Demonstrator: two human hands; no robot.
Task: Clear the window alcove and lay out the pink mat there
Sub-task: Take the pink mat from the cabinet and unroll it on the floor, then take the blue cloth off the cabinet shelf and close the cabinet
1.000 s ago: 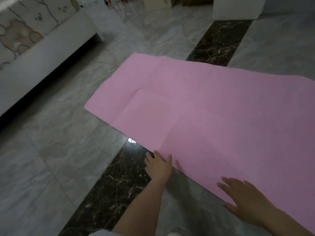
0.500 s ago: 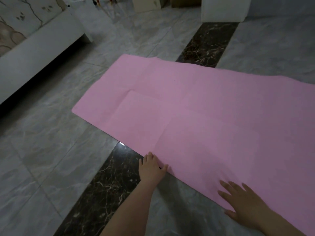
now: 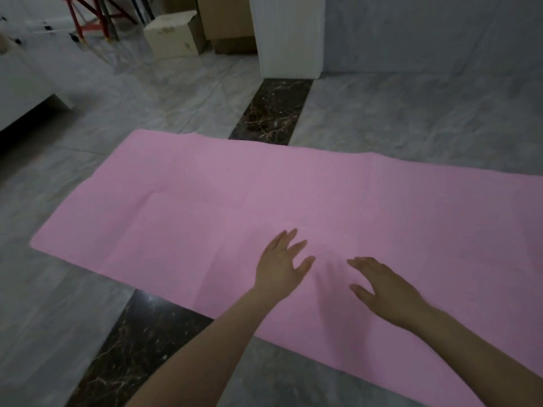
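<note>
The pink mat (image 3: pixel 338 195) lies spread flat on the grey marble floor, running from the lower left off the right edge, with faint fold creases across it. My left hand (image 3: pixel 282 264) is over the mat's near half, fingers straight and spread, palm down. My right hand (image 3: pixel 388 289) is beside it to the right, also palm down with straight fingers over the mat. Neither hand holds anything.
A dark marble strip (image 3: pixel 271 111) crosses the floor under the mat. A white pillar (image 3: pixel 289 36) stands behind, with cardboard boxes (image 3: pixel 173 33) and a red stool (image 3: pixel 91 16) at the back left. A white bed frame (image 3: pixel 26 95) edges the left side.
Both hands moved from the mat's near edge forward onto its surface and closer together. The view tilted up, showing more of the back of the room.
</note>
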